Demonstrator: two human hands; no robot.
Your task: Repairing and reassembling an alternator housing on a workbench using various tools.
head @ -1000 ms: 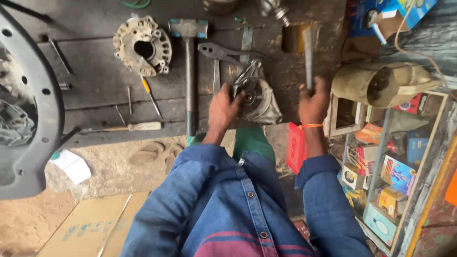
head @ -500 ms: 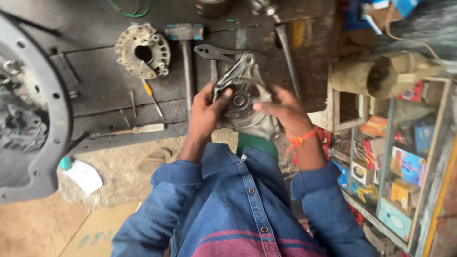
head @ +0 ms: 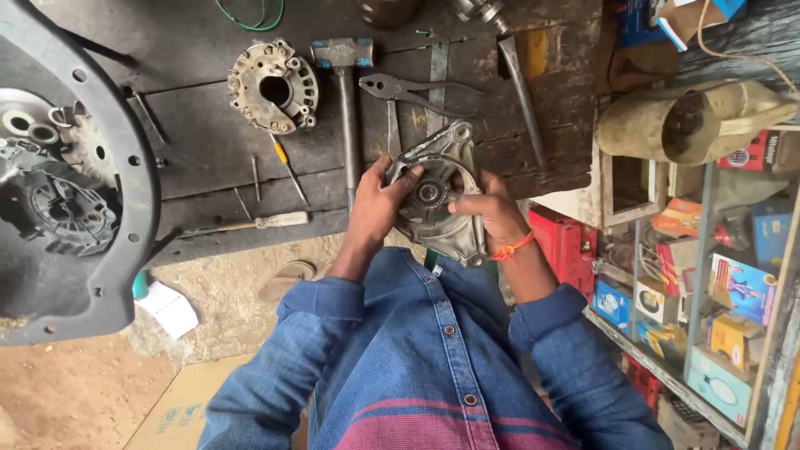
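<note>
Seen from above, a person in a blue shirt holds a grey metal alternator housing (head: pixel 440 200) in front of the chest, at the near edge of a dark workbench (head: pixel 208 142). The left hand (head: pixel 379 200) and right hand (head: pixel 490 212) each curl closed around one side of it. Farther off on the bench lie a hammer (head: pixel 346 100), pliers (head: pixel 408 87) and a round metal plate (head: pixel 273 86).
</note>
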